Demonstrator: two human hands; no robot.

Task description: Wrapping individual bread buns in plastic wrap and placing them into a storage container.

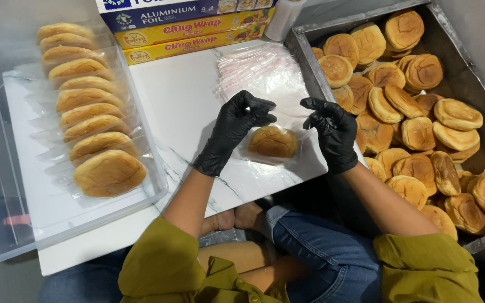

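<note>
Bun in hand: one golden bun lies inside a clear plastic bag on the white marbled worktop, between and just below the two gloved hands.
Left hand: black glove, fingers curled and pinching the upper edge of the bag, just up and left of the bun.
Right hand: black glove, fingertips closed on the same bag edge, just right of the bun.
Stack of bags: clear empty ones, lying on the worktop beyond the hands.
Metal tray: at the right, heaped with loose buns.
Clear plastic tub: at the left, holding a row of bagged buns.
Boxes: long cartons of foil and wrap at the far edge.
Person: olive sleeves, blue jeans, seated cross-legged.
</note>
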